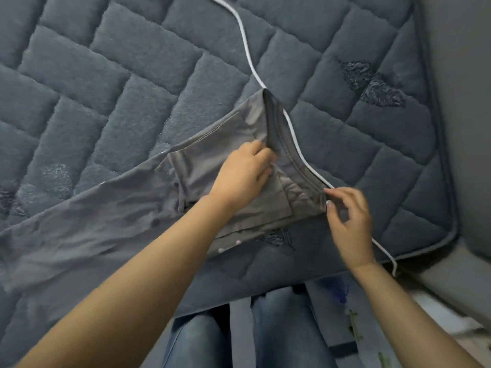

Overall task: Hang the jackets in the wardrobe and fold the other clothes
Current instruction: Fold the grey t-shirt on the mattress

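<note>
A quilted grey-blue mattress [148, 83] fills most of the view, its piped edge running down the right side and along the near side, well beyond the fingers in every direction. Darker embroidered patches sit on the quilting, one up and to the right of both hands, another just under the near edge of the cloth, between the two wrists.

On the mattress lies a pair of grey trousers [111, 216], the garment being folded. The waistband end is by the fingers, and the legs stretch away to the left, wrinkled, beneath the left forearm. The top part is doubled over so that a flap of fabric lies under the left palm.

A thin white cord [245, 47] snakes from the top of the view down along the waistband, passes just past the right fingertips, and drops off the near right edge of the mattress.

The left hand [243, 176] rests palm down on the folded fabric, its fingers [261, 155] lightly bent and pressing the cloth flat beside the waistband. The right hand [348, 221] is at the waistband corner, its thumb and forefinger [336, 196] pinching the hem there while the other fingers curl loosely behind.

Below the wrists, the person's knees in blue jeans [279, 328] meet the mattress edge.
</note>
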Available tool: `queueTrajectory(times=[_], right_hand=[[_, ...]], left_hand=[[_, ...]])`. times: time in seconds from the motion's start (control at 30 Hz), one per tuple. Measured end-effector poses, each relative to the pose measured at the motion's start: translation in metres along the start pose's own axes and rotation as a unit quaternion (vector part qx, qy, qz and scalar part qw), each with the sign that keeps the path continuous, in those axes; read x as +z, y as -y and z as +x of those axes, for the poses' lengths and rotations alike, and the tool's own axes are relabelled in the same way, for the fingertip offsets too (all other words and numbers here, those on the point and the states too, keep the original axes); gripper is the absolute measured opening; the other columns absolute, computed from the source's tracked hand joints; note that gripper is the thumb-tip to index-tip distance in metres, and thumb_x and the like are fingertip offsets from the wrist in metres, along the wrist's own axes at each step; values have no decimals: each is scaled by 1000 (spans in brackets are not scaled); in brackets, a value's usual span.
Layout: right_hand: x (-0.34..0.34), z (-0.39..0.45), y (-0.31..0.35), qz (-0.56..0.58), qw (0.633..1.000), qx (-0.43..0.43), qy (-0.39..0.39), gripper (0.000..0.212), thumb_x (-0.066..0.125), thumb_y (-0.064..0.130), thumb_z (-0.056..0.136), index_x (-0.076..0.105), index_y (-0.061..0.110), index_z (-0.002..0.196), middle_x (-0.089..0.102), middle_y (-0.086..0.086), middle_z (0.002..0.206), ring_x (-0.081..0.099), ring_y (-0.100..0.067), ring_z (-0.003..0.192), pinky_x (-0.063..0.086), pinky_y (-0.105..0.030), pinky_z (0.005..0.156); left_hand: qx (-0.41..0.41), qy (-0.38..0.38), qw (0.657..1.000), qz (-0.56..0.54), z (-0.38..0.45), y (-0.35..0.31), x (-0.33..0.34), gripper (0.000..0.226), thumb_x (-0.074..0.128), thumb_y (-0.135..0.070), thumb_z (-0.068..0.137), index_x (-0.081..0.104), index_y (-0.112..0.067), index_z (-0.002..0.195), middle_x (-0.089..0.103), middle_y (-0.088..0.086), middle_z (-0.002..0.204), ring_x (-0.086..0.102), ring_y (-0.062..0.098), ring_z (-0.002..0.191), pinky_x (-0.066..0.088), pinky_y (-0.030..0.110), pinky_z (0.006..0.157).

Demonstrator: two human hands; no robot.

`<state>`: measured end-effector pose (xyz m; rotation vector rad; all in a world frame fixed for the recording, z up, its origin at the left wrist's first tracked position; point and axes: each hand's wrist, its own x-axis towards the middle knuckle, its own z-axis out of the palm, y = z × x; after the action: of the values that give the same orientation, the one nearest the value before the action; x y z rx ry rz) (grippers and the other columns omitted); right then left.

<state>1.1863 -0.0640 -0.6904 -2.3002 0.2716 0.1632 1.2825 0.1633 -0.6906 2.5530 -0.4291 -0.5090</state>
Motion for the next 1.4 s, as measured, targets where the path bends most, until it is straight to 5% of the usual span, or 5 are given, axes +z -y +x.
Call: queueTrajectory(times=[0.63, 0.87, 1.03, 1.27, 1.4], right_hand=[[-14, 41, -44, -91, 966, -76, 229, 15, 71, 26, 86, 76, 15, 96, 56, -3, 94, 55, -19, 93, 46, -37, 71], [1, 58, -35, -181, 955, -25, 232, 36, 61, 51, 89, 68, 16, 82, 61, 4, 87, 59, -18, 95, 39, -29, 69], [14, 49, -20, -235, 956, 64, 166, 29, 64, 51, 87, 60, 24, 76, 65, -1, 98, 60, -22, 98, 36, -28, 67], [9, 7, -15, -115, 993, -1, 14, 21, 71, 10, 84, 59, 8, 101, 56, -8, 105, 57, -25, 95, 46, -35, 65], [19, -25, -26, 19, 999, 16, 44, 16, 63, 1, 88, 63, 8, 101, 58, -6, 105, 58, -15, 89, 49, -25, 75]], left_hand=[[197, 158, 941, 226, 34, -5, 32, 48, 46, -65, 88, 63, -23, 103, 58, -7, 110, 44, 18, 116, 21, 37, 103], [252, 106, 938, 211, 46, 4, 3, 54, 43, -67, 88, 57, -16, 82, 70, 7, 74, 63, 28, 69, 27, 38, 81], [172, 174, 915, 320, 52, -1, 17, 57, 40, -73, 86, 58, -21, 98, 67, -2, 101, 54, 23, 101, 25, 38, 93], [121, -87, 957, 248, -3, -21, 47, 46, 57, -42, 89, 56, -14, 126, 51, 5, 141, 42, 22, 132, 17, 46, 115], [75, -20, 965, 249, -49, -17, 80, 58, 42, -38, 99, 34, -12, 151, 24, 7, 161, 20, 23, 148, 5, 50, 121]])
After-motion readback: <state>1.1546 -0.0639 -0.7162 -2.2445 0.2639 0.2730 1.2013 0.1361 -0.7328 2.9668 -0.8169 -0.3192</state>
